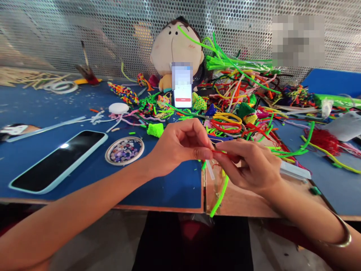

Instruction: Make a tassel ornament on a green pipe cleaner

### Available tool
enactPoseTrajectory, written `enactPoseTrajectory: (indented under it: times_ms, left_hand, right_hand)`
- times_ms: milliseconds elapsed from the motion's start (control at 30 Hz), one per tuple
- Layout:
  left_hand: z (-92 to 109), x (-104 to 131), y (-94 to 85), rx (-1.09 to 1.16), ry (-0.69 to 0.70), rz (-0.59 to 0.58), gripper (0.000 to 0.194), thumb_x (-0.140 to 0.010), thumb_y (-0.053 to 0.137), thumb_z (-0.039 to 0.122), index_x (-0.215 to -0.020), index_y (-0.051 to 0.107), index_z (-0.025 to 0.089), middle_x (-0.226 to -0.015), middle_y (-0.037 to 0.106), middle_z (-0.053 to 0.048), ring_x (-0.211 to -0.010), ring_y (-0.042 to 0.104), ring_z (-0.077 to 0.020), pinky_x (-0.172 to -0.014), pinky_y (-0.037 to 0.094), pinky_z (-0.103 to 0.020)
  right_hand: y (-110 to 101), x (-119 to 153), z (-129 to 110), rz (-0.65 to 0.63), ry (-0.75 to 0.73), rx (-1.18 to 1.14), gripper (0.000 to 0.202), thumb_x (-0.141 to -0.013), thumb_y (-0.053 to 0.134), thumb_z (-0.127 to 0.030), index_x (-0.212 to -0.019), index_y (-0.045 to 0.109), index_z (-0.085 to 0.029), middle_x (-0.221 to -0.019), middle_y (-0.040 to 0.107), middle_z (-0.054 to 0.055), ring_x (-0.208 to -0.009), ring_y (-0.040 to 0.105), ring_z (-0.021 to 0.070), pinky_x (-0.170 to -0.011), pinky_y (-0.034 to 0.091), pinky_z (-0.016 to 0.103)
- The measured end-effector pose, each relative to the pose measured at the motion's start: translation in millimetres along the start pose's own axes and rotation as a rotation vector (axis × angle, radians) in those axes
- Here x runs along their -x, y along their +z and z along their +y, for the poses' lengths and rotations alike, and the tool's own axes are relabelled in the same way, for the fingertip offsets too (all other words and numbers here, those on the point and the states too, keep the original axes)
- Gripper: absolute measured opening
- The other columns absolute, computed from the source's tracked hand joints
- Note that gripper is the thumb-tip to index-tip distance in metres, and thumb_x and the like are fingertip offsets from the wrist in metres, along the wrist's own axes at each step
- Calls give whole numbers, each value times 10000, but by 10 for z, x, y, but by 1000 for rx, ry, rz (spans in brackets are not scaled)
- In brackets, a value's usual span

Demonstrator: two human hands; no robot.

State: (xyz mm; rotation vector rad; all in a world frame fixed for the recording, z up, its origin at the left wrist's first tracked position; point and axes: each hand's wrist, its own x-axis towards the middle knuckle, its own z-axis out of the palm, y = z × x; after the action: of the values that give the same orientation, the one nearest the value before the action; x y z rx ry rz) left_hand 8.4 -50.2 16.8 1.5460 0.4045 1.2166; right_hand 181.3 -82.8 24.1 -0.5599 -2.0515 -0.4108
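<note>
Above the front part of the table, my left hand point(182, 145) pinches a thin red cord point(221, 152) between thumb and fingertips. My right hand point(251, 162) grips the same cord close by, so the two sets of fingertips nearly meet. Most of the cord is hidden by the fingers. A bright green pipe cleaner point(220, 197) lies below the hands on a wooden board point(254, 203). Just left of my left hand is a lime-green lump point(155, 130). Behind the hands are looped red and yellow cords point(228, 122).
A shallow dish of beads point(124, 162) and a dark-screened phone point(59, 162) lie on the left. A lit phone point(183, 90) leans on a plush doll point(176, 45). Tangled colourful cords point(239, 86) spread across the back right, before a perforated metal wall point(107, 37).
</note>
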Motion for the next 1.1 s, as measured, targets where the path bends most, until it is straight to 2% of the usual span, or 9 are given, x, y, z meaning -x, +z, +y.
enactPoseTrajectory:
  times_ms: [133,300,633,800,1100]
  left_hand:
    - [0,-3,7,-34,1,12,319,-612,820,362,-654,570,169,-612,630,39,-521,596,-70,-497,515,-187]
    - [-11,0,10,-92,-4,62,356,-602,792,480,-632,603,180,-612,627,25,-540,592,-91,-500,514,-223]
    - [-63,-2,8,-56,-10,100,303,-602,812,418,-657,641,173,-637,639,21,-578,596,-88,-536,507,-217]
    - [-86,24,20,-24,-29,138,221,-625,814,330,-696,678,172,-676,672,18,-623,634,-96,-607,546,-221]
    - [-116,53,11,-78,-39,160,165,-683,775,295,-796,722,188,-752,716,1,-702,684,-131,-685,586,-255]
  right_hand:
    - [8,14,19,16,-11,-5,130,-812,645,-142,-916,588,-195,-713,691,-6,-513,564,86,-481,490,209]
    - [32,23,23,15,-1,-30,122,-817,639,-158,-918,591,-206,-771,697,18,-601,622,107,-516,521,214]
    - [42,15,7,-12,52,-48,117,-841,603,-131,-935,601,-201,-811,702,19,-677,655,112,-571,541,211]
    - [76,34,26,13,81,-17,112,-852,580,-123,-924,604,-205,-783,682,1,-642,627,96,-585,528,201]
    - [106,59,70,51,113,-14,114,-836,601,-128,-937,584,-177,-748,648,-6,-581,562,82,-568,502,202]
